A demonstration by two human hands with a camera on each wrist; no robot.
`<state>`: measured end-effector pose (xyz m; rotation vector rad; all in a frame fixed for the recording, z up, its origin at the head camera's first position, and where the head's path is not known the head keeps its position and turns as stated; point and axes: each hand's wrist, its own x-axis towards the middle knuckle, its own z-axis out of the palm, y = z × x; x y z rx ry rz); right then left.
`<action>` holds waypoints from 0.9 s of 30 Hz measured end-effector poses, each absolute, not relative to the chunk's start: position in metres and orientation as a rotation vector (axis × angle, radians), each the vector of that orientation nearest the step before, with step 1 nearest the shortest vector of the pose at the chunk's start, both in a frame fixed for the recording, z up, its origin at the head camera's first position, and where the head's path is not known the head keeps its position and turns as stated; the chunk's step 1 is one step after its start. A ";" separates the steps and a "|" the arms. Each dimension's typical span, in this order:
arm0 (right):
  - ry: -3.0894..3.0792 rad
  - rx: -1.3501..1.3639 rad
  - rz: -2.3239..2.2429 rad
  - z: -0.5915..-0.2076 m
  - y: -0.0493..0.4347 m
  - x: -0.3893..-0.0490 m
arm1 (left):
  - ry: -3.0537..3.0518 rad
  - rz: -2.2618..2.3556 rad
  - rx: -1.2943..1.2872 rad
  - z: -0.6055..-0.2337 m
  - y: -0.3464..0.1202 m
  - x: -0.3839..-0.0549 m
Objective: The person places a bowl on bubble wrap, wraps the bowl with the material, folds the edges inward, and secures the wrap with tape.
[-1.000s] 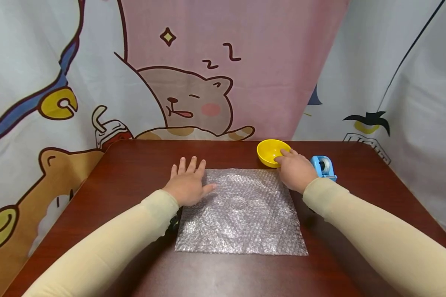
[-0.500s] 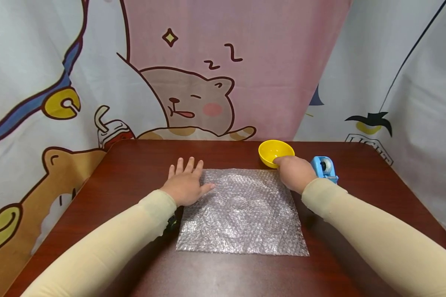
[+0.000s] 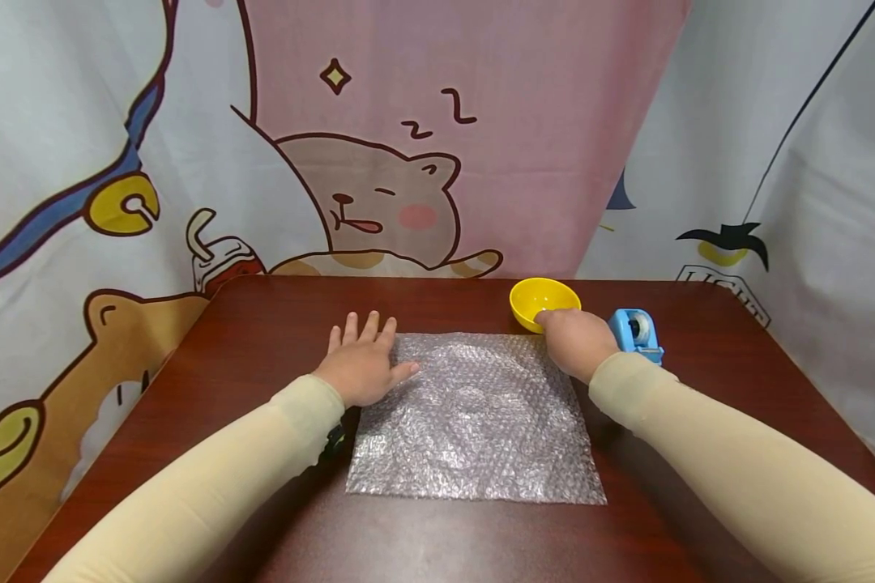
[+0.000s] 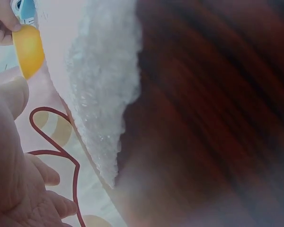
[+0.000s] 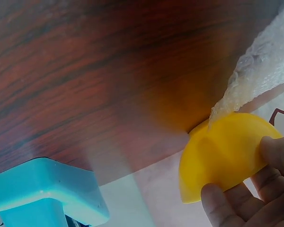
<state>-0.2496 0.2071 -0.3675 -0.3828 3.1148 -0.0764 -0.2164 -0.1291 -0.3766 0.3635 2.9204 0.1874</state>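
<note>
A yellow bowl [image 3: 525,303] stands near the table's far edge, just behind the bubble wrap. My right hand [image 3: 578,343] grips its near right rim, with the thumb on one side and fingers on the other in the right wrist view, where the bowl [image 5: 222,156] shows its outer wall. The bubble wrap [image 3: 474,421], a roughly square sheet, lies flat in the middle. Over its upper left edge my left hand [image 3: 360,368] is spread, fingers straight and pointing away; whether it touches the sheet cannot be told.
To the right of my right hand stands a blue tape dispenser [image 3: 636,332], partly hidden by the sleeve. A dark red-brown wooden table [image 3: 277,324] carries everything. Behind it hangs a cartoon-print curtain [image 3: 554,121].
My right hand's fingers have closed from spread over the bowl to a grip on its rim, and the bowl has shifted very slightly right. The left hand stays almost still.
</note>
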 end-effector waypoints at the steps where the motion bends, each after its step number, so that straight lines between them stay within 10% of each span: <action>1: 3.117 -0.382 -0.076 -0.368 0.207 -0.250 | 2.919 0.188 0.361 -0.377 -0.129 -0.217; 27: 3.241 -0.598 -0.090 -0.356 0.195 -0.227 | 2.931 0.187 0.366 -0.376 -0.131 -0.215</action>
